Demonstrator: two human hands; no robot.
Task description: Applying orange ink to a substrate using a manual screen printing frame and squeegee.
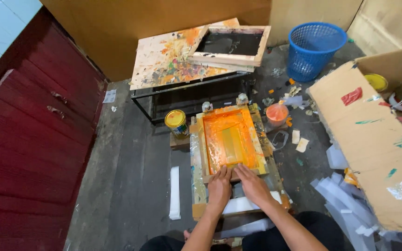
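Note:
A wooden screen-printing frame smeared with orange ink lies flat on a low stand on the floor in front of me. A flat squeegee rests inside it on the orange mesh. My left hand presses palm down on the frame's near edge. Beside it, my right hand also lies flat on that near edge, fingers spread a little. Neither hand grips anything. White sheets lie under the frame's near end.
An open yellow ink can stands left of the frame, an orange cup to its right. Behind are a paint-stained board, a second dark screen frame and a blue basket. A cardboard box and paper scraps are at right.

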